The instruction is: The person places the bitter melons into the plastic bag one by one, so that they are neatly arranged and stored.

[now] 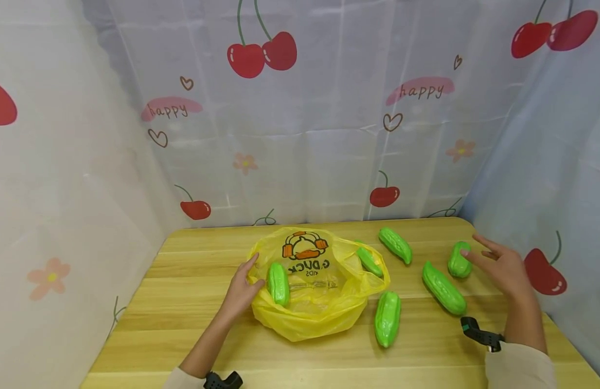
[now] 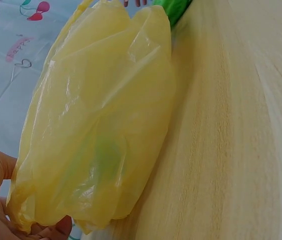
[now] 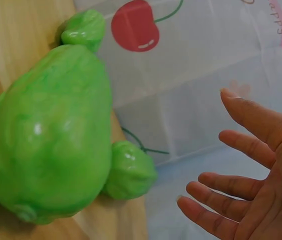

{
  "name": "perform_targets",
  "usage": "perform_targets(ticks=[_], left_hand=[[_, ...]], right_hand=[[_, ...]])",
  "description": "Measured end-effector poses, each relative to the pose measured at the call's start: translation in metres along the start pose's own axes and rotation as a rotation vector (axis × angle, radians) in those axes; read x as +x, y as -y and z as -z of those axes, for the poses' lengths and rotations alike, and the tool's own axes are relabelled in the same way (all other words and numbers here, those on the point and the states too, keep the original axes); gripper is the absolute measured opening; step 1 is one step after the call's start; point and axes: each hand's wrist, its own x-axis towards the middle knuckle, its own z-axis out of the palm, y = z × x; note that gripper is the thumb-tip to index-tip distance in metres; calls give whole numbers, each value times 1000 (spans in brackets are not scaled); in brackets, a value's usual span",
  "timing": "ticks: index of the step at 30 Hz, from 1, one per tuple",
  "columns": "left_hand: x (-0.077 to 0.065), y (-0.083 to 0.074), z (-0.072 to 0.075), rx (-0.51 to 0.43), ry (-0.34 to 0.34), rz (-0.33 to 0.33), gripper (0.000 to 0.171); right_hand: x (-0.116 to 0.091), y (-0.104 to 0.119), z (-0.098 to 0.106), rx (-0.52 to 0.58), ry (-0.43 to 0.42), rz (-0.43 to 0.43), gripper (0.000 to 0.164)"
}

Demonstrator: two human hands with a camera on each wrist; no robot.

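Two hands: left hand (image 1: 241, 289) grips the yellow bag (image 1: 319, 302); right hand (image 1: 499, 265), fingers spread, nears an upright-lying gourd (image 1: 458, 260).

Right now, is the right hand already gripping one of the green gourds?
No. In the head view the right hand is open with fingers spread, beside the nearest green gourd and not closed round it.

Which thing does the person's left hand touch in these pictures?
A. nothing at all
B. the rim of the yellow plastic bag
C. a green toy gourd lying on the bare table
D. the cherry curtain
B: in the head view the left hand holds the rim of the yellow plastic bag, and the left wrist view shows the palm against the same bag.
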Motion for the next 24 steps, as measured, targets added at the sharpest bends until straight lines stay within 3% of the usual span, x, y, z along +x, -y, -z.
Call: perform_targets(ticks=[16,24], left_hand=[[-1,-1,0,-3,-2,8,72],[-1,-1,0,-10,1,12,71]], right_hand=[[6,-27,-14,-25,102,-54,86],[10,-36,-22,-13,82,-48,83]])
